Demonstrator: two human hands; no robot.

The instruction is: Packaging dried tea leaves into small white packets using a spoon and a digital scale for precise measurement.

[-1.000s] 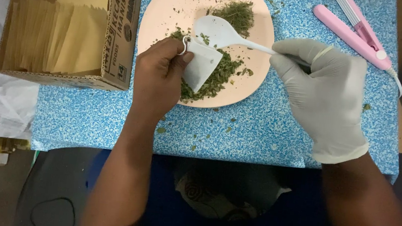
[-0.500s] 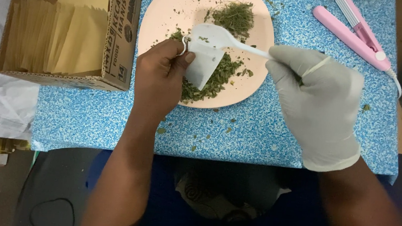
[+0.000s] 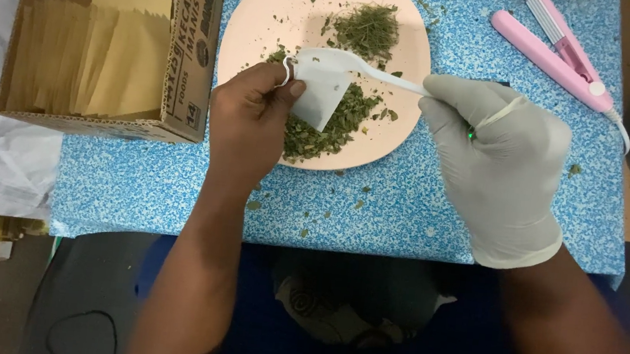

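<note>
A pale pink plate [image 3: 269, 16] on the blue speckled table holds dried green leaves [image 3: 368, 28] in two heaps. My bare left hand [image 3: 247, 119] pinches a small white paper bag [image 3: 322, 96] over the nearer heap. My right hand [image 3: 500, 161], in a white glove, holds a white plastic spoon [image 3: 342, 63] by its handle. The spoon's bowl rests at the top of the bag, beside my left fingers.
A cardboard box [image 3: 191, 55] with tan paper sleeves [image 3: 102, 53] stands at the left of the table. A pink hand-held sealer [image 3: 554, 50] lies at the back right. Leaf crumbs [image 3: 328, 202] are scattered on the blue table [image 3: 404, 218] near its front edge.
The spoon's bowl has moved left, from over the plate onto the mouth of the bag. My gloved right hand shifted slightly left with it. My left hand stays put.
</note>
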